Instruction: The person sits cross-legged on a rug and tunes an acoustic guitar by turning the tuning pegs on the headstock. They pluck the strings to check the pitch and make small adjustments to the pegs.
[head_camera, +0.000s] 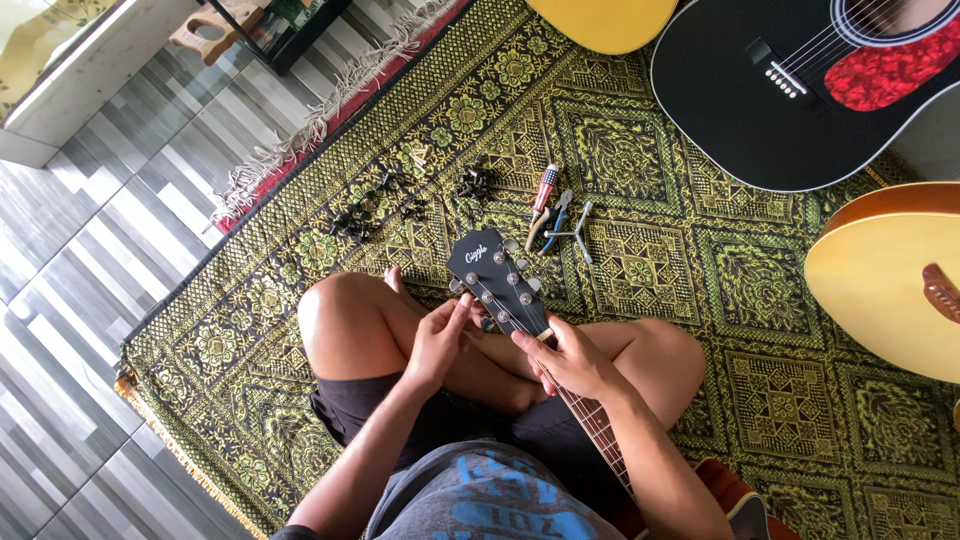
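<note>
Looking like a home floor doubling as guitar repair spot: patterned rug (620, 130) lying on grey floorboards (90, 260), guitars (800, 90) sitting at 1–3 o'clock, hand tools (556, 220) at 12

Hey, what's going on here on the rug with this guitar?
A person sits cross-legged on a patterned green rug with a guitar across the lap. Both hands work at its black headstock: the left hand touches its side by the tuning pegs, the right hand grips the neck just below. Small tools and dark loose parts lie ahead; three other guitars rest nearby.
</note>
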